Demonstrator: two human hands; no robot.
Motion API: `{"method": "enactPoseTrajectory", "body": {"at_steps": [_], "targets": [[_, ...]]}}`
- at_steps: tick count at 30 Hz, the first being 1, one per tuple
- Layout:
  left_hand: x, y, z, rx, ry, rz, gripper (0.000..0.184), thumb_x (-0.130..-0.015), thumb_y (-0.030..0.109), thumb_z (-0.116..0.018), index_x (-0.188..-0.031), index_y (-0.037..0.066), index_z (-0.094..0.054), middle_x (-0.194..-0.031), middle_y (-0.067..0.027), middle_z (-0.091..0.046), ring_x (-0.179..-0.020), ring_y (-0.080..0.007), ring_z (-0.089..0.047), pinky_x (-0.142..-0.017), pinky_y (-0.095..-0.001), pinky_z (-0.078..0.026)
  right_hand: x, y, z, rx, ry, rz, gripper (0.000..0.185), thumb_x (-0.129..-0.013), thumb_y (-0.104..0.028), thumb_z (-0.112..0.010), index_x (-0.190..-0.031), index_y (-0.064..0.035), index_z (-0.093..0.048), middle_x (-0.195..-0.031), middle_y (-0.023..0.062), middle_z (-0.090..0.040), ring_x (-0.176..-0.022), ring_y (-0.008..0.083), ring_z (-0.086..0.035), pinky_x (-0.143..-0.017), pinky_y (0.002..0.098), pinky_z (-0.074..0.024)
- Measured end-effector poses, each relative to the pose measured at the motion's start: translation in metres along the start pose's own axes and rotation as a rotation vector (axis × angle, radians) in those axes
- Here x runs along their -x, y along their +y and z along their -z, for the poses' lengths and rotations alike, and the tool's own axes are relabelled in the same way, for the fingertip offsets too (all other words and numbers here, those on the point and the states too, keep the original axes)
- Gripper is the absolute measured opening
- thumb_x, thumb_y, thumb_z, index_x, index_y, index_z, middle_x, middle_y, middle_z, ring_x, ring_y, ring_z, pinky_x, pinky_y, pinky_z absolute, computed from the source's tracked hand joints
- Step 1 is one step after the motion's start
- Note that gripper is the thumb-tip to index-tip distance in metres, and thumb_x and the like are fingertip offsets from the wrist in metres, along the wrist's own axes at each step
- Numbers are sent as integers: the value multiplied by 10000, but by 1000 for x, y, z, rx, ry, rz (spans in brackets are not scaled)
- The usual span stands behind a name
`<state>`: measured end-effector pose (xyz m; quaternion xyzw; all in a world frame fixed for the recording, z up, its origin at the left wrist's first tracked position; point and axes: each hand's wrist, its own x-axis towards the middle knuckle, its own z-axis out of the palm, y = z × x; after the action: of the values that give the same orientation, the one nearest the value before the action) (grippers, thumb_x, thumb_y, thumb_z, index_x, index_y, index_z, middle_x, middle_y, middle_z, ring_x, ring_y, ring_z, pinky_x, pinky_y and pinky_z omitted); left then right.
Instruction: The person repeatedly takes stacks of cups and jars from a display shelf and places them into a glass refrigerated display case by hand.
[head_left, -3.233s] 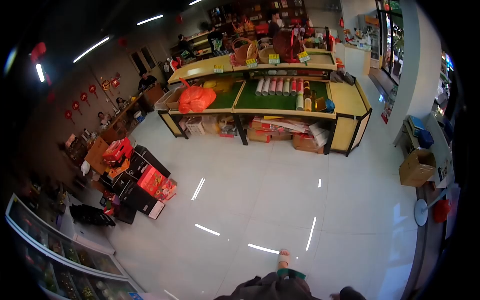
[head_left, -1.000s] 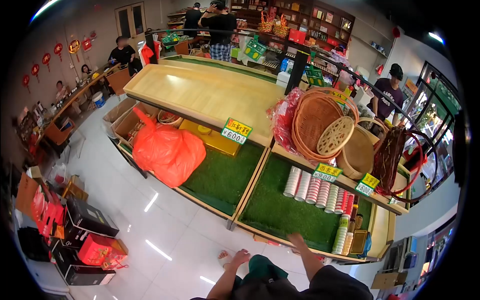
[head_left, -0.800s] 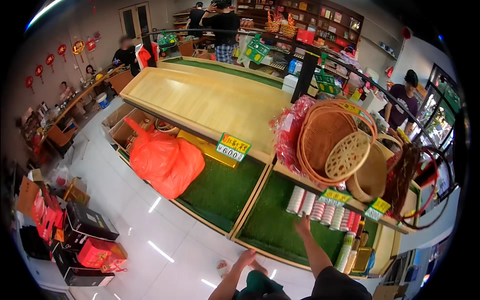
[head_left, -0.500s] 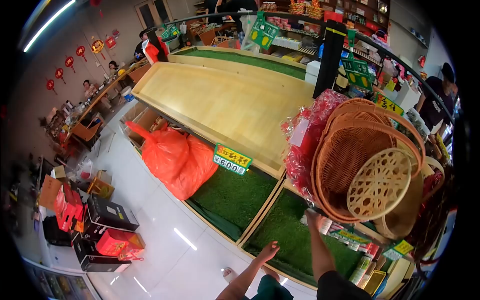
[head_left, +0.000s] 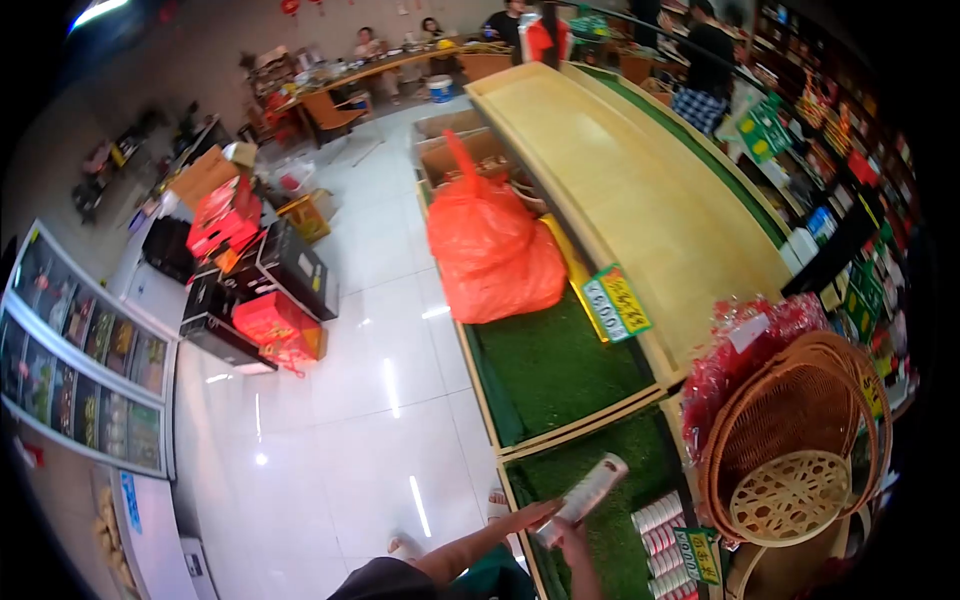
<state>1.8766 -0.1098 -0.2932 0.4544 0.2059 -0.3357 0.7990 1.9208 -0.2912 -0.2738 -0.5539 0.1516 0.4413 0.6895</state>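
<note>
A pale, speckled cylindrical pack (head_left: pixel 600 482) is held at a slant over the green-lined lower shelf (head_left: pixel 560 380). My right hand (head_left: pixel 573 543) is closed around its lower part. Against the pack's near left end, my left hand (head_left: pixel 537 514) has its fingers together and gripping; the fingertips are partly hidden. More striped cylindrical packs (head_left: pixel 662 540) lie in a row on the green lining, to the right of my hands. Beside them, brown wicker baskets (head_left: pixel 790 420) stand on the upper shelf with a round woven lid.
A red plastic bag (head_left: pixel 495 250) lies on the lower shelf. Black boxes (head_left: pixel 290 265) and red gift boxes (head_left: pixel 275 325) stand on the floor to the left, near a glass-door cooler (head_left: pixel 85 375). People sit at a long table (head_left: pixel 380 68); another person (head_left: pixel 705 60) stands behind the shelving.
The view has swung left. My right hand, which reached to the row of packs, has come back with one pack. My left hand has moved from beside the shelf onto the pack.
</note>
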Motion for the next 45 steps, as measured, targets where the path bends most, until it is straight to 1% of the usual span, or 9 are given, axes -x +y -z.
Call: {"method": "enactPoseTrajectory", "body": {"at_steps": [2, 4, 9, 10, 12, 16, 26, 32, 45], "targets": [[27, -11, -8, 28, 223, -69, 803, -796, 693, -502, -1277, 50, -491, -834, -75, -557, -782, -162, -545, -816, -258, -449, 30, 3, -45, 205, -89, 132, 747, -686, -111, -768, -1303, -12, -359, -1121, 118, -551, -923, 207, -602, -731, 318, -537], [96, 7, -12, -85, 392, -79, 810, -850, 622, -485, -1361, 2, -385, -1225, -138, -530, -1091, -204, -521, -904, -334, -422, 50, -9, -95, 529, -255, 110, 803, -646, -132, -811, -1269, 42, -337, -1175, 147, -508, -1054, 218, -559, -818, 346, -509], [234, -52, 19, 284, 953, -340, 699, -808, 495, -642, -1239, -13, -431, -1060, -125, -555, -917, -172, -542, -730, -305, -465, 79, 58, -164, 1097, -639, 225, 1001, -575, -291, -855, -1277, 66, -237, -1199, 234, -504, -1108, 295, -541, -919, 382, -457], [267, -63, 15, 433, 1144, -548, 535, -826, 452, -643, -1076, 12, -471, -809, -71, -552, -598, -115, -491, -469, -261, -409, 93, 70, -183, 1204, -728, 255, 998, -549, -354, -858, -1246, 76, -289, -1176, 250, -527, -1118, 317, -541, -922, 384, -450], [316, -121, 26, 554, 1461, -885, 527, -847, 380, -637, -1158, -4, -456, -904, -92, -584, -638, -121, -524, -496, -259, -434, 111, 118, -205, 1446, -833, 261, 1014, -551, -400, -842, -1256, 91, -303, -1152, 249, -542, -1096, 318, -554, -933, 379, -439], [437, -248, -17, 1012, 1566, -1218, 517, -884, 284, -591, -1266, -16, -415, -1114, -140, -549, -1045, -210, -528, -912, -343, -436, 223, 159, -270, 1591, -1238, 217, 1046, -572, -407, -811, -1321, 82, -269, -1172, 255, -537, -1075, 335, -560, -915, 362, -450], [623, -460, -209, 1328, 1918, -1616, 397, -823, 290, -612, -1136, 83, -481, -1000, -71, -557, -901, -191, -581, -773, -318, -517, 415, 336, -325, 1512, -2002, -3, 1024, -575, -306, -834, -1386, -46, -265, -1225, 206, -516, -1116, 301, -532, -944, 352, -427], [699, -505, -241, 1067, 2032, -1783, 463, -722, 216, -704, -1113, 71, -503, -966, -63, -558, -863, -166, -580, -745, -307, -515, 491, 383, -388, 1489, -2220, 113, 1076, -518, -356, -864, -1372, -34, -292, -1248, 179, -525, -1133, 289, -535, -958, 375, -416], [889, -646, -253, 1100, 2299, -1856, 582, -686, 283, -762, -1138, 81, -456, -1057, -103, -579, -952, -198, -583, -835, -326, -491, 643, 591, -539, 1368, -2536, -413, 1047, -501, -234, -867, -1359, -8, -310, -1243, 143, -509, -1154, 235, -500, -980, 352, -393]]}}
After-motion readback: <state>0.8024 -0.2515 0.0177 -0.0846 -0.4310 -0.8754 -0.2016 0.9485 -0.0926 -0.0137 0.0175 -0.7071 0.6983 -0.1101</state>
